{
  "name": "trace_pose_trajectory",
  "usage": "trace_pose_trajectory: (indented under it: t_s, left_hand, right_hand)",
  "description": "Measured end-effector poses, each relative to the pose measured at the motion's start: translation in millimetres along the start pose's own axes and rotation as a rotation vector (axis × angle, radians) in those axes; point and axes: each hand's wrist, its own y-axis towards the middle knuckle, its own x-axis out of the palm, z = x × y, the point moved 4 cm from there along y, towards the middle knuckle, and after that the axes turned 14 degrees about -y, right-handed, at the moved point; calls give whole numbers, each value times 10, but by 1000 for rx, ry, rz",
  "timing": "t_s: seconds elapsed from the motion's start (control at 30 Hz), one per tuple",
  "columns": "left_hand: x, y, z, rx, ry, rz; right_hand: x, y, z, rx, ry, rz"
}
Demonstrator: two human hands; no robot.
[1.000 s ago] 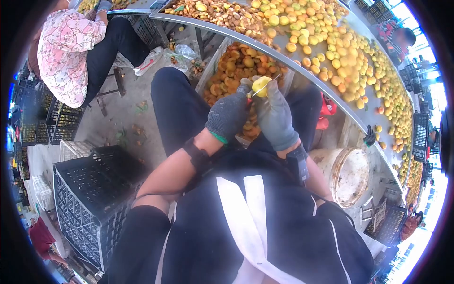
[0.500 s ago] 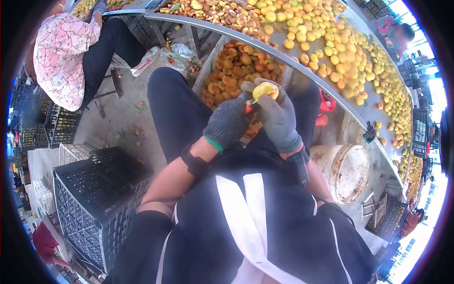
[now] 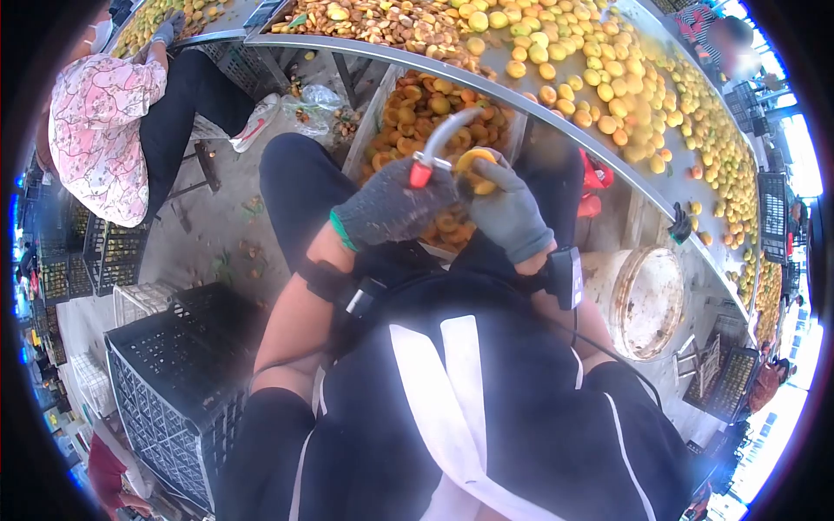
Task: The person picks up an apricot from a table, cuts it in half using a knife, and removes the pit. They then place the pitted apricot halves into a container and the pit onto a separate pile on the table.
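A small knife (image 3: 446,135) with a curved blade and red handle is gripped in my gloved left hand (image 3: 395,204), its blade pointing up and away. My gloved right hand (image 3: 512,213) holds a cut apricot (image 3: 475,163) between thumb and fingers, its hollow orange inside partly showing. Both hands are close together above my lap, the left one almost meeting the fruit. Just beyond them, a crate (image 3: 365,130) between my knees is filled with apricot halves (image 3: 413,108).
A metal-edged table (image 3: 556,113) curves across the front, bearing whole apricots (image 3: 617,95) and a heap of pits (image 3: 373,26). To my left stands a black crate (image 3: 174,347); a white bucket (image 3: 647,304) lies at my right. Another person (image 3: 104,130) sits at the far left.
The knife blade has come out of the apricot and now points upward. The apricot, which looked nearly whole, now shows its opened inside. My left hand has shifted slightly left.
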Motion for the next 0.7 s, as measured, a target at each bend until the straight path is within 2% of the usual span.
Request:
trace_pose_trajectory:
  t_s: [0.07, 0.1, 0.13, 0.2, 0.27, 0.3, 0.37, 0.4, 0.47, 0.5, 0.57, 0.6, 0.63, 0.67, 0.7]
  left_hand:
    - [-85, 19, -85, -220, -556, 150]
    - [-103, 60, -154, -223, -641, 161]
    - [-101, 98, -181, -224, -640, 161]
    - [-119, 179, -254, -265, -598, 282]
    - [-121, 289, -356, -241, -651, 280]
    - [-127, 342, -388, -217, -703, 278]
    - [-149, 466, -423, -214, -683, 297]
    - [-160, 497, -435, -214, -663, 315]
    - [-182, 550, -482, -183, -702, 308]
    - [-190, 580, -490, -153, -738, 303]
    - [-255, 554, -483, -179, -791, 282]
    - [-273, 538, -469, -204, -842, 266]
    - [-287, 536, -445, -210, -846, 268]
    - [-302, 537, -382, -146, -842, 254]
    - [-323, 526, -325, -82, -837, 243]
  right_hand:
    - [-133, 81, 29, 64, -158, 163]
    - [-127, 124, 15, 63, -156, 164]
    - [-108, 173, 23, 95, -99, 165]
    - [-103, 259, 19, 127, -39, 165]
    - [-70, 345, -19, 51, -254, 22]
    - [-68, 380, -32, 53, -254, 22]
    - [-69, 443, -181, -149, -646, 143]
    - [-63, 465, -206, -147, -648, 144]
    - [-56, 488, -340, -305, -909, 243]
    - [-51, 493, -368, -306, -911, 248]
    - [-101, 495, -272, -55, -324, 237]
    - [-127, 471, -269, -53, -324, 242]
    - [-121, 436, -206, 69, -237, 114]
    - [-98, 376, -135, 192, -146, -16]
    - [-96, 308, -63, 274, -203, -44]
